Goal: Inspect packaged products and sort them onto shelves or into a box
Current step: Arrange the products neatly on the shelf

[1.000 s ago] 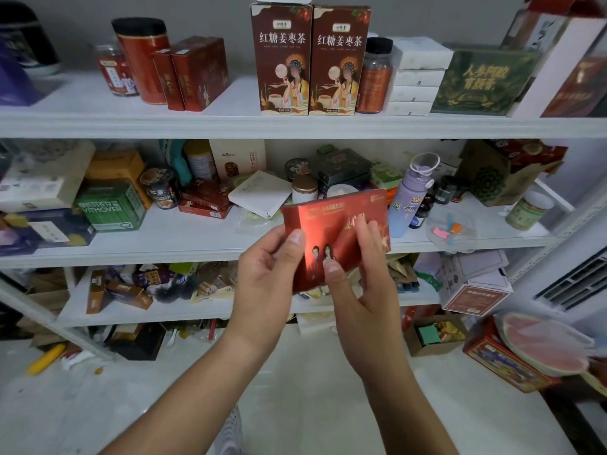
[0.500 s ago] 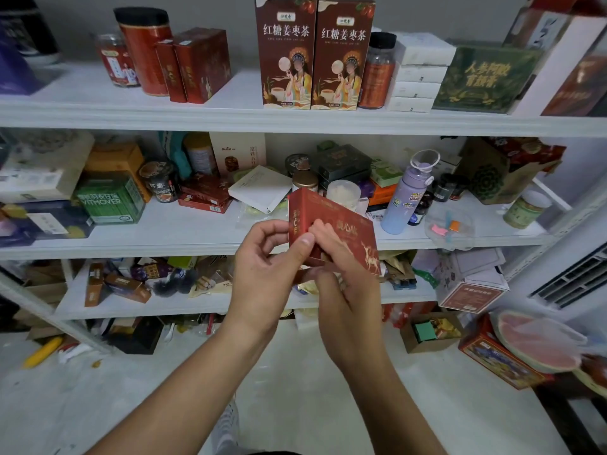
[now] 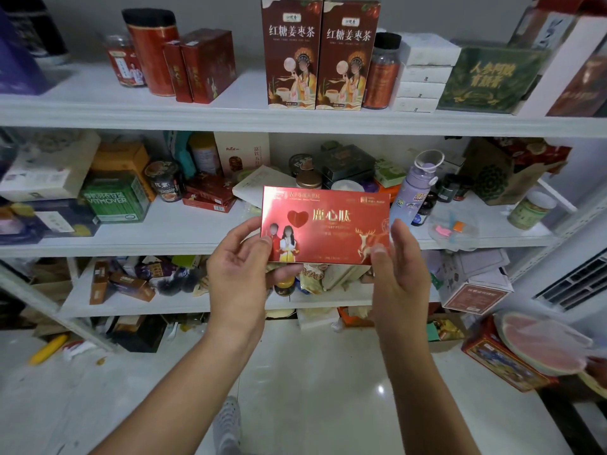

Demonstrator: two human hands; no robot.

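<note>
Left hand [image 3: 241,269] and right hand [image 3: 399,274] pinch the red carton [image 3: 325,224] by its lower corners, one at each end. It's swung from tilted to level, front face to the camera, before the middle shelf [image 3: 164,239]. Label check under way, I'd say; shelving not yet begun.

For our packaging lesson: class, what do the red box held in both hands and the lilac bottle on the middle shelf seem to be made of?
The red box is probably card with a glossy, foil-like coat: straight folded edges, bright glare on its face. The lilac bottle is likely matt plastic: opaque, even colour, see-through loop on top.
</note>
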